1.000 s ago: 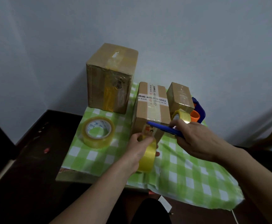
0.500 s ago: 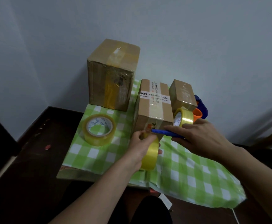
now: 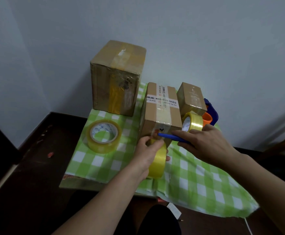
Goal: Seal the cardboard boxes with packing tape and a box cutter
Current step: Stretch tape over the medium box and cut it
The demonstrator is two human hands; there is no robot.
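The left hand [image 3: 146, 150] is gripping a yellow tape roll [image 3: 158, 162] on edge, pulling it down and back from the near face of the middle box [image 3: 160, 112]. The right hand [image 3: 208, 145] is closing around a blue box cutter [image 3: 169, 136], whose long axis is running crosswise, tip pointing left toward the left hand's thumb. The tip is sitting just above the roll, at the tape strip stretched between box and roll, so the cut looks to be the move in hand. The box is lying directly beyond both hands, its length running away from them. Its white label is showing "400-0?0-5552", with one digit hidden under tape, plus "BLACK" and "TO-FU".
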